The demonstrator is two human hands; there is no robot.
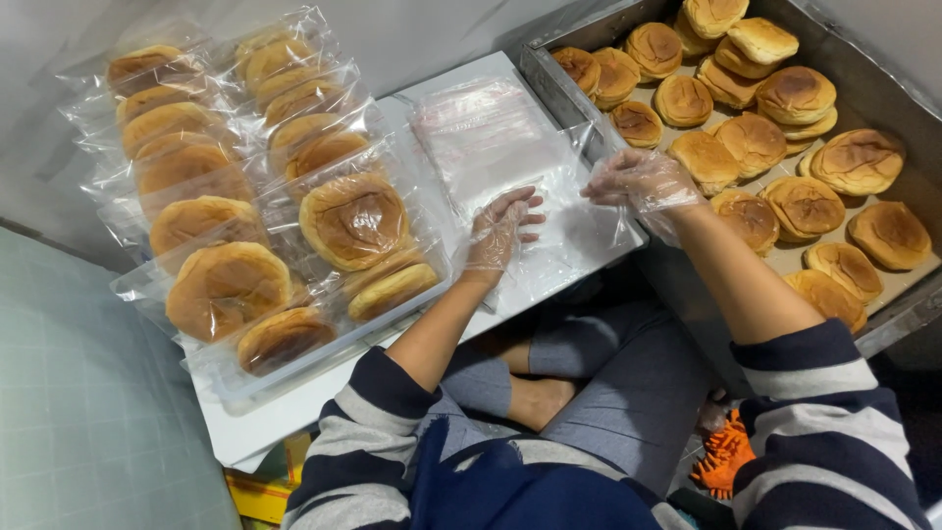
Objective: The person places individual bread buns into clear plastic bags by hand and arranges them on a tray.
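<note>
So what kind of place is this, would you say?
Probably a small bakery's packing spot: a metal tray of loose round golden buns, stacked buns sealed in clear plastic bags, and a pile of empty clear bags.

The tray runs off the top and right edges; lower buns lie half hidden under others.

Thin, clear, crinkled plastic gloves worn on left hand and right hand, glossy transparent plastic bags stacked flat, dull grey metal tray, matt golden-brown buns, glossy film on bagged buns, smooth white board, striped knit cloth sleeves.
</note>
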